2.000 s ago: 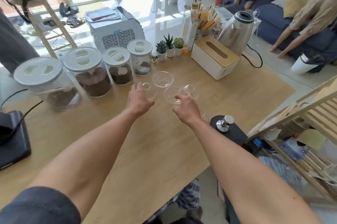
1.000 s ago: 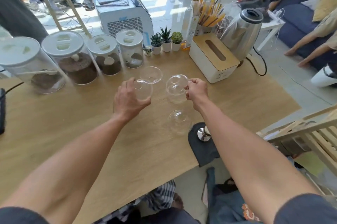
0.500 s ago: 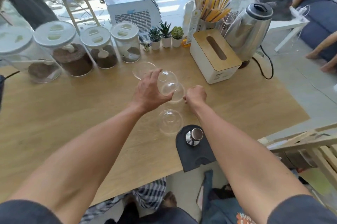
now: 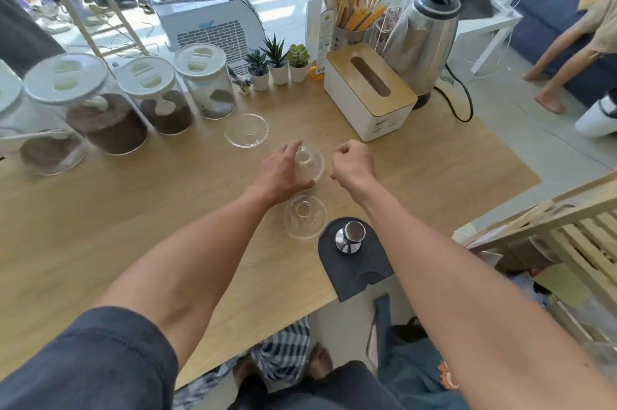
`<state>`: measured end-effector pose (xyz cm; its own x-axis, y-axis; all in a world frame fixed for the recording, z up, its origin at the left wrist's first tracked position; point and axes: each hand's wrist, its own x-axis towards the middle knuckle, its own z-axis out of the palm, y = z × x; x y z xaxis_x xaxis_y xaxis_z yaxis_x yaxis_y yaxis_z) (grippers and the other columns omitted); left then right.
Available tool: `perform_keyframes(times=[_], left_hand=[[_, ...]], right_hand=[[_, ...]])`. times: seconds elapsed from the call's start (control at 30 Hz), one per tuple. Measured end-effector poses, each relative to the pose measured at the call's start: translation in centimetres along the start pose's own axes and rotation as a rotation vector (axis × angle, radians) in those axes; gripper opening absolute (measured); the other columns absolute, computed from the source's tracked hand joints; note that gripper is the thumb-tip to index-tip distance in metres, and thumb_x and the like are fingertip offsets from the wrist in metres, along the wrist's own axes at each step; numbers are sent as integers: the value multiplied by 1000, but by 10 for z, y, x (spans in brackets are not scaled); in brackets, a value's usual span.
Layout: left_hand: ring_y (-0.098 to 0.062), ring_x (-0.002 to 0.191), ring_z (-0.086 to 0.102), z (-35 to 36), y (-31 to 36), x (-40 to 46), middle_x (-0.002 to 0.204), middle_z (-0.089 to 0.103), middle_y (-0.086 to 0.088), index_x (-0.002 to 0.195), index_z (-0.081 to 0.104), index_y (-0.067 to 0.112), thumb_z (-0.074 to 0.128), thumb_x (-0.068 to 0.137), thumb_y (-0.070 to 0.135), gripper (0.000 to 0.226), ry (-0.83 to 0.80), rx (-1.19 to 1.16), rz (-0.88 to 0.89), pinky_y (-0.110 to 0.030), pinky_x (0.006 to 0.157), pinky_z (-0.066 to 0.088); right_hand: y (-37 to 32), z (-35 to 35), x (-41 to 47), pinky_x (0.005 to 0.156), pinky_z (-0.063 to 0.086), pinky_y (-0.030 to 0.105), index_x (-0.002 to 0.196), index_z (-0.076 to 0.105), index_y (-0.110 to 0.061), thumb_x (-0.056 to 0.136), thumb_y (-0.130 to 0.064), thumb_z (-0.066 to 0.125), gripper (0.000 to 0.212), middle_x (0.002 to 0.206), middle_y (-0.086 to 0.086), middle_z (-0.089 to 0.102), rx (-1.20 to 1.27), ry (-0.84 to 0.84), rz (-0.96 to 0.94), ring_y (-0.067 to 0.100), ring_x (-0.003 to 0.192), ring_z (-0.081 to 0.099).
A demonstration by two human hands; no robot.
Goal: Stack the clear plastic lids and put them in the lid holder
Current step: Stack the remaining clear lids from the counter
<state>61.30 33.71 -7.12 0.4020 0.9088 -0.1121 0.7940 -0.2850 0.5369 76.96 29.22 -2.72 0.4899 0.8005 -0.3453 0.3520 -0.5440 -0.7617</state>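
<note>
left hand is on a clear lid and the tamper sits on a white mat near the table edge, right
Not quite. In the head view the tamper sits on a dark grey mat, not a white one. The left hand does grip a clear lid.

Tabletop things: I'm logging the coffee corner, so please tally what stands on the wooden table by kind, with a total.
Clear plastic lids: 3 visible
Lidded canisters: 4, one cut off at the edge
Potted succulents: 3
Tissue box: 1
Kettle: 1
Tamper: 1
Total: 13
</note>
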Motion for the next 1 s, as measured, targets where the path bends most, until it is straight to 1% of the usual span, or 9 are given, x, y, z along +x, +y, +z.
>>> perform_keyframes(times=[0.13,0.23,0.33,0.4,0.57,0.67,0.77,0.9,1.0], left_hand=[[-28,140,46,-13,-9,-7,152,51,-10,155,42,14,77,86,41,82,86,-133,41,-45,117,37],[-33,134,50,-31,-27,-8,143,59,-14,142,58,9,68,91,29,56,231,0,66,-42,112,37],[-34,136,46,-49,-50,-2,145,57,-12,142,59,11,65,92,24,52,248,212,36,-43,112,35],[-35,136,45,-59,-63,1,145,57,-11,141,61,14,65,94,26,49,193,310,22,-45,111,35],[-35,123,55,-61,-78,5,129,67,-9,131,69,21,58,96,13,37,157,404,50,-43,99,37],[-36,113,60,-60,-78,3,119,69,-9,123,73,21,49,93,-2,45,190,383,63,-42,94,37],[-37,108,62,-63,-76,-2,118,67,-13,124,69,15,48,93,-4,42,232,314,88,-43,92,41],[-39,108,63,-69,-67,-4,128,61,-17,133,59,10,47,100,-1,37,300,86,63,-47,90,48],[-31,116,59,-76,-52,-2,130,61,-14,134,59,7,45,105,7,32,389,-141,-22,-41,98,46]], right_hand=[[-6,2,-21,83,60,41,90,66,-20,92,-21,57,10,92,5,74,-92,-76,-81,26,91,72],[-13,2,-40,89,60,43,95,69,-18,89,-26,67,10,93,-1,71,-235,-209,-188,23,96,70],[-19,12,-59,99,55,43,119,65,-18,80,-37,82,47,111,-5,64,-480,-346,-222,22,109,64],[-17,25,-66,105,50,49,124,56,-22,68,-49,88,70,118,-5,61,-646,-336,-226,24,114,60],[-2,50,-81,99,48,46,138,46,-17,67,-47,94,91,135,10,58,-897,-302,-161,35,126,54],[3,58,-83,97,47,45,132,47,-16,71,-44,92,81,132,11,56,-896,-274,-151,36,125,53],[-7,55,-83,94,55,47,134,47,-20,67,-48,88,84,123,6,62,-714,-304,-157,33,116,61],[-34,44,-76,106,50,48,151,47,-25,75,-52,80,87,150,5,45,-505,-227,-265,29,134,50],[-46,41,-62,109,48,48,156,41,-19,80,-54,80,93,148,7,47,-516,-74,-338,32,136,48]])
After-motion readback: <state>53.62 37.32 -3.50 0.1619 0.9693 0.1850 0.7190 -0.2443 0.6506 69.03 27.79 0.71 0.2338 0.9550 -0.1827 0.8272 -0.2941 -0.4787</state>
